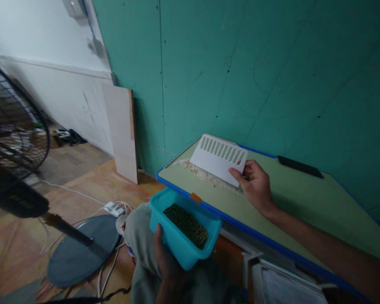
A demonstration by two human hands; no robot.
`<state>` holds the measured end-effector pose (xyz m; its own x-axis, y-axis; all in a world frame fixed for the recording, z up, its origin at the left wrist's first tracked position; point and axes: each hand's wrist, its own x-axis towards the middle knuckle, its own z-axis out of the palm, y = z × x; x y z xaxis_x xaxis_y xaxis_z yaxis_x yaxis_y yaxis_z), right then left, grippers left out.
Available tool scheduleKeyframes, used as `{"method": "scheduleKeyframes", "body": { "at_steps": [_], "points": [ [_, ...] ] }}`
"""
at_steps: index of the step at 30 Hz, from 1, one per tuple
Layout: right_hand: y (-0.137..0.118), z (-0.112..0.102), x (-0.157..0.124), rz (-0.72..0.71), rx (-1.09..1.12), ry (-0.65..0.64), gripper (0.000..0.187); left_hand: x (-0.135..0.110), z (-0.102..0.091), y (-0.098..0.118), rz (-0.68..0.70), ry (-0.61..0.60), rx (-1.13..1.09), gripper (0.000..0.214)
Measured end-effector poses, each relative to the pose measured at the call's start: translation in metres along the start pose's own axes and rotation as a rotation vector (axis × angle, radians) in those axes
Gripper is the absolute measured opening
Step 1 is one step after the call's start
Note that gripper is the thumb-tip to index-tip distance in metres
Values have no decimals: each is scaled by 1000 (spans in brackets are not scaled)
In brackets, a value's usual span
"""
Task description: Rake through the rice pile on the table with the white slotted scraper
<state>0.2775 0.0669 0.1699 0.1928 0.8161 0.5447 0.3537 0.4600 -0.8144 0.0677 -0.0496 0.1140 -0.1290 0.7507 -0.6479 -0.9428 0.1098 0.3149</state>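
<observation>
My right hand (256, 185) grips the corner of a white slotted scraper card (219, 159). The card stands tilted on the green tabletop (304, 202), its lower edge against a line of pale grain crumbs (205, 176). My left hand (167, 264) holds a turquoise plastic tub (183, 230) from underneath, just below the table's blue front edge. The tub contains small dark green beans (186, 226). A small orange tag (195, 197) sits on the blue edge above the tub.
A teal wall panel (240, 76) rises right behind the table. A flat black object (299, 166) lies at the table's back. A standing fan (15, 139) with its round base (82, 249), a power strip (114, 208) and cables occupy the floor at left. A wooden board (123, 131) leans on the wall.
</observation>
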Motion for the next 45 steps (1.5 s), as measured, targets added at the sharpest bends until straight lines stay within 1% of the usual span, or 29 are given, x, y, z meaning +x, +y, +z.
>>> {"method": "scheduleKeyframes", "body": {
  "at_steps": [2, 5, 8, 14, 19, 22, 28, 32, 37, 45],
  "points": [
    [1, 12, 8, 21, 39, -15, 33, 5, -4, -1, 2, -12, -19, 64],
    [1, 29, 17, 41, 80, -30, 33, 9, -7, -2, 57, 21, -5, 61],
    [-2, 36, 19, 48, 126, -44, 33, 8, -5, -1, 62, 15, 6, 59],
    [-4, 33, 15, 62, 147, -64, 31, 3, -3, 3, 14, -28, 11, 64],
    [-1, 33, 18, 93, 125, -102, 34, 5, -5, 4, 20, -2, 3, 63],
    [0, 32, 18, 85, 108, -121, 34, 6, -6, 4, -5, -19, -12, 64],
    [1, 32, 16, 70, 97, -135, 34, 15, -15, 3, -66, -66, -26, 65],
    [0, 33, 15, 60, 96, -141, 33, 20, -19, 3, -57, -82, -41, 64],
    [-3, 33, 13, 66, 102, -148, 33, 14, -14, 3, -66, -72, -38, 66],
    [-5, 33, 12, 64, 108, -167, 33, 9, -9, 4, -29, -26, -17, 67]
  ]
}}
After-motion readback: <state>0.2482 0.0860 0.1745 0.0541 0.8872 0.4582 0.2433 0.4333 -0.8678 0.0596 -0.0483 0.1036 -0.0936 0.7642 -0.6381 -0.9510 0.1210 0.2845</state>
